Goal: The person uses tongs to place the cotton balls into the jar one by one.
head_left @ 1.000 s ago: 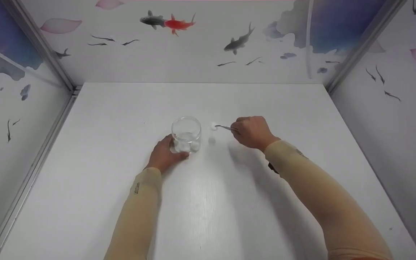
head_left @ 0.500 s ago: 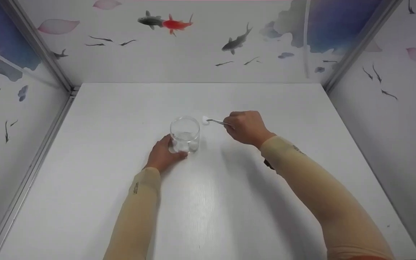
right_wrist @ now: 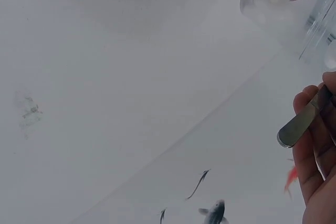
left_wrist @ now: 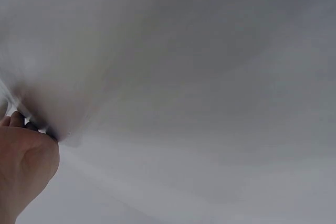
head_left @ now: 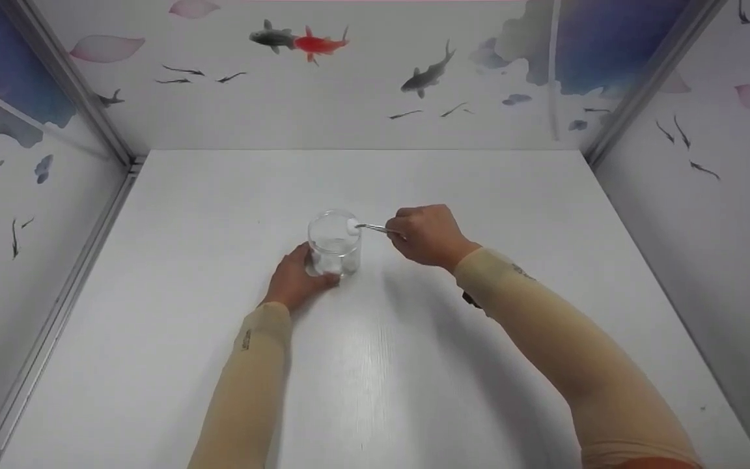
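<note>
A clear, open-topped jar (head_left: 334, 246) stands upright on the white table, with several white cotton balls (head_left: 331, 266) at its bottom. My left hand (head_left: 291, 280) grips its near left side, fingers behind and thumb in front. Only part of that hand (left_wrist: 26, 161) shows in the left wrist view. In my right hand (head_left: 428, 234) I hold metal tweezers (head_left: 372, 228), pinched near the middle. Their tips hold a single cotton ball (head_left: 352, 227) at the right side of the jar's mouth. The right wrist view shows the tweezers' broad back end (right_wrist: 298, 128).
The white table (head_left: 219, 195) is enclosed by a back wall (head_left: 349, 98) and side walls painted with fish and petals. A dark shadow of my right arm falls across the table.
My right hand has moved left with the tweezers, bringing the cotton ball from beside the jar to its mouth. The left hand and jar have stayed in place.
</note>
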Action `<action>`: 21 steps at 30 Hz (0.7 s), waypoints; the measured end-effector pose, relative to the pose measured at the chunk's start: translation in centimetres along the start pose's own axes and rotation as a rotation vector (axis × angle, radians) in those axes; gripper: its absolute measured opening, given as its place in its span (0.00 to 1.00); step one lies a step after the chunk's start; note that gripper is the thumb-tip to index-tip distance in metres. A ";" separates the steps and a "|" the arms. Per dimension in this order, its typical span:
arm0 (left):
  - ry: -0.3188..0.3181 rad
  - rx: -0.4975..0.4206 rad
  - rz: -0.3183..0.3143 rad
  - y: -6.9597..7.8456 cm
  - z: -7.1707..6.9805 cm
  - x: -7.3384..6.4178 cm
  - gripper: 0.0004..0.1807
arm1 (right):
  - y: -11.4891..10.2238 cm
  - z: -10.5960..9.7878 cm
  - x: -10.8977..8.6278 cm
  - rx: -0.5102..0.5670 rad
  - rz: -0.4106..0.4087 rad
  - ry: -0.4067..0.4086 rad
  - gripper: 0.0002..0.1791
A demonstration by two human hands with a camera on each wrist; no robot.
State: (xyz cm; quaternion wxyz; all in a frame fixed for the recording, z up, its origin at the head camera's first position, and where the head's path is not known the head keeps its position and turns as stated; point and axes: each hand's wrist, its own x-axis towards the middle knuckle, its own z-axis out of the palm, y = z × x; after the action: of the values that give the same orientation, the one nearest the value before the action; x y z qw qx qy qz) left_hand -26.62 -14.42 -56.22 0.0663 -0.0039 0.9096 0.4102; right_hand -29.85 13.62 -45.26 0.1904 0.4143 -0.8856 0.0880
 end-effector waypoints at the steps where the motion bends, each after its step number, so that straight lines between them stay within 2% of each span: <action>1: -0.004 -0.002 -0.004 0.0 0.0 0.0 0.57 | 0.0 0.1 0.0 0.004 -0.001 0.003 0.07; 6: -0.014 -0.013 -0.037 0.1 0.1 0.0 0.57 | -0.2 0.4 0.0 0.016 -0.009 0.007 0.06; 21: -0.013 -0.006 -0.031 0.6 -0.2 -0.4 0.56 | -0.1 0.7 -0.1 0.029 -0.004 -0.009 0.05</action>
State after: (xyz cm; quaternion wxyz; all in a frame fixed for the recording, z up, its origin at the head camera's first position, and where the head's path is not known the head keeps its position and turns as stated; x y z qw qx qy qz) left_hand -26.30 -14.21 -55.59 0.0786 -0.0156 0.9077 0.4118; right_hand -29.94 13.36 -45.95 0.1804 0.4193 -0.8842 0.0987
